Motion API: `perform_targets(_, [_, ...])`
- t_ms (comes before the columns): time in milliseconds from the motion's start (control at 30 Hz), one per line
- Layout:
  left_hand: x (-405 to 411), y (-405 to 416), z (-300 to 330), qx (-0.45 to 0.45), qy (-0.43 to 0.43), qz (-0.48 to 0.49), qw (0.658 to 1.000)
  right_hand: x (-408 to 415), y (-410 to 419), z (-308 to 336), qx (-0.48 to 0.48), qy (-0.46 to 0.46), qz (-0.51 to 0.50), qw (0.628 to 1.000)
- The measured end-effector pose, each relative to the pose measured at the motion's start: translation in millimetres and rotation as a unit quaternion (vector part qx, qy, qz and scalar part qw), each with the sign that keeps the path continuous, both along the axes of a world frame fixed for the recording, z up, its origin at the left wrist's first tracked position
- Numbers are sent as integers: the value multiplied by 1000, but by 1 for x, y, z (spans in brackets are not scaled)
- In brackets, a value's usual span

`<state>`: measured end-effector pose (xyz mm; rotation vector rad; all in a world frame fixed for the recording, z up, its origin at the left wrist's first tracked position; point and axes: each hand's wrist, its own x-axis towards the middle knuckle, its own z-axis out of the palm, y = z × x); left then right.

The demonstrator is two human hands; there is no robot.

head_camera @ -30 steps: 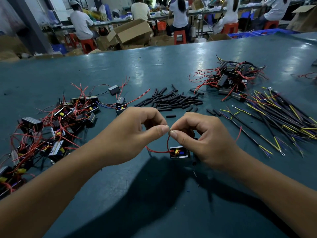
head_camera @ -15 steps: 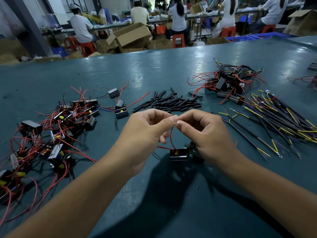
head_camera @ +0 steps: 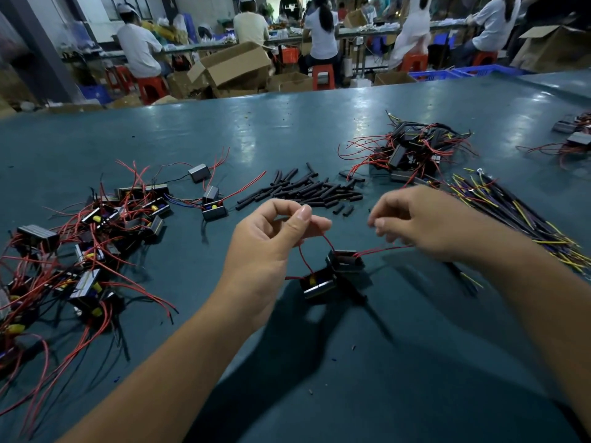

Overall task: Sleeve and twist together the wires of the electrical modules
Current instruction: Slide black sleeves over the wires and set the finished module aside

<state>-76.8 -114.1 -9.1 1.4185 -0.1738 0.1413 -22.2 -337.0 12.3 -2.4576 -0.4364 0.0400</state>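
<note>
Modules: two small black box-shaped electrical modules lie touching on the dark teal table (head_camera: 287, 139), between the two hands. The nearer module (head_camera: 318, 284) shows a yellow part in its open top; its long axis runs left to right, its right end slightly farther away. The farther module (head_camera: 345, 260) sits just behind and to the right, its long axis likewise roughly left to right.
Wires: a thin red wire loop (head_camera: 327, 239) rises from the modules to the left hand; a second red lead (head_camera: 383, 250) runs from the farther module rightward, low over the table, toward the right hand.
Left hand: the left hand (head_camera: 271, 238) is raised above the modules, back toward the camera, thumb and forefinger pinching the top of the loop.
Right hand: the right hand (head_camera: 425, 222) is blurred, fingers loosely curled and pointing left; whether it grips the second lead cannot be told.
Sleeving: a scatter of short black tube pieces (head_camera: 307, 190) lies just beyond the hands.
Left pile: black modules with tangled red wires (head_camera: 89, 247).
Far right pile: more modules with red wires (head_camera: 409, 155).
Right bundle: long dark wires with yellow ends (head_camera: 511, 212), beside the right wrist.
Background: seated workers (head_camera: 319, 33) and open cardboard boxes (head_camera: 233, 63).
</note>
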Motion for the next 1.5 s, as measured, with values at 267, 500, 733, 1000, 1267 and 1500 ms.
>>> perform_targets(267, [8, 13, 5, -77, -2, 1, 997, -6, 12, -10, -68, 51, 63, 994])
perform_targets(500, [6, 10, -10, -63, 23, -41, 997, -13, 43, -32, -182, 21, 59, 981])
perform_targets(733, [0, 4, -23, 83, -57, -18, 995, -6, 30, -14, 231, 14, -7, 973])
perform_targets(1000, [1, 4, -30, 175, -65, -46, 981, -23, 46, -7, 431, -84, 61, 896])
perform_targets(1267, [2, 2, -30, 156, -55, -72, 984, -29, 46, -4, 425, -145, 82, 890])
perform_targets(1500, [3, 3, -31, 171, -70, -76, 980, -30, 50, -8, 427, -134, 82, 890])
